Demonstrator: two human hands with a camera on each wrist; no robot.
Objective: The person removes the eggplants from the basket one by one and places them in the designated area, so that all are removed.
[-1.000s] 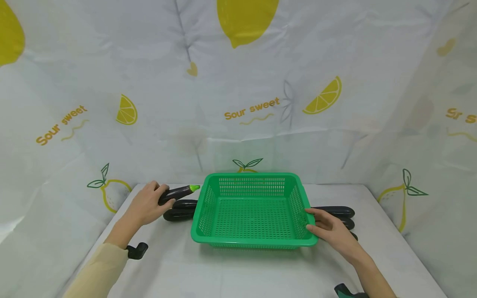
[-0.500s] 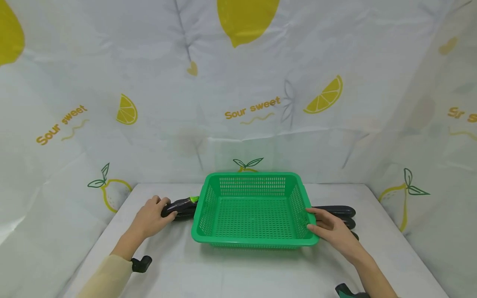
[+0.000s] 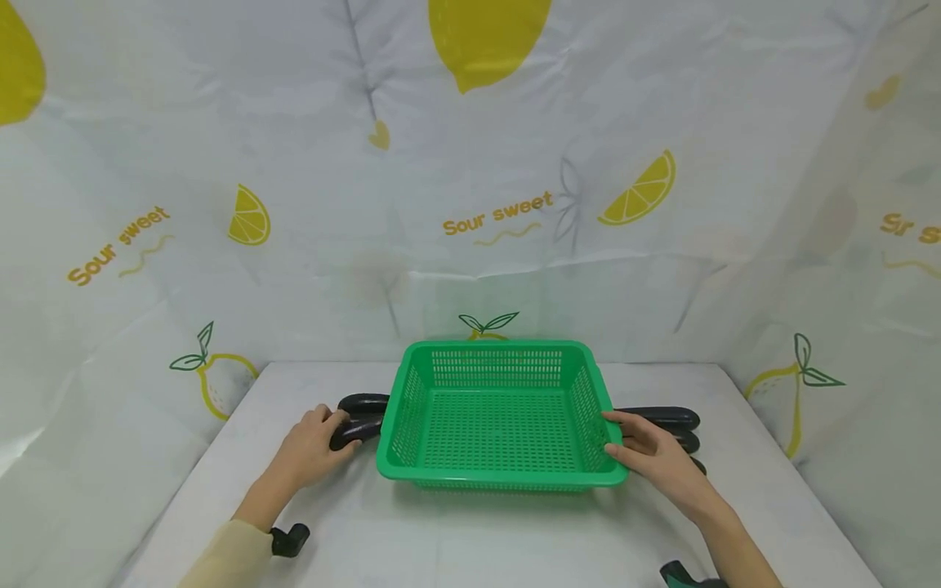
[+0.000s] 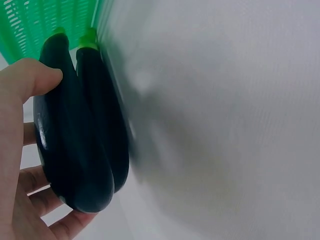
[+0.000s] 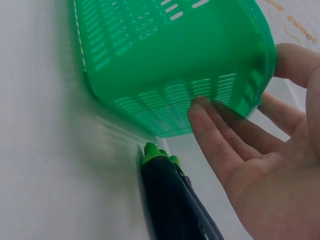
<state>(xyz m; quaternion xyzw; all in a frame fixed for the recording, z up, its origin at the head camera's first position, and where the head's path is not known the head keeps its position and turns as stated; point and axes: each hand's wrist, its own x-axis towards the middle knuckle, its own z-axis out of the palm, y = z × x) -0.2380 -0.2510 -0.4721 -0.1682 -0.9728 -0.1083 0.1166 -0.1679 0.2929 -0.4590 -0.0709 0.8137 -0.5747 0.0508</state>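
My left hand point(image 3: 312, 445) holds a dark purple eggplant point(image 4: 75, 130) just left of the green basket, thumb on one side and fingers curled round the other. A second eggplant point(image 4: 107, 125) lies close along it in the left wrist view, and another eggplant point(image 3: 363, 403) shows behind in the head view. Their green stem ends point at the basket. With the thumb over the rim and fingers against the outer wall, my right hand point(image 3: 662, 461) grips the right side of the green plastic basket point(image 3: 500, 476). Nothing lies inside the basket.
Several eggplants point(image 3: 669, 418) lie at the basket's right, partly hidden by it and by my right hand. The white table point(image 3: 456, 539) is backed by a white curtain point(image 3: 331, 286) with lemon prints.
My left hand has lowered the eggplant from above the others to table level and shifted it toward the front. My right hand and the basket have stayed in place.
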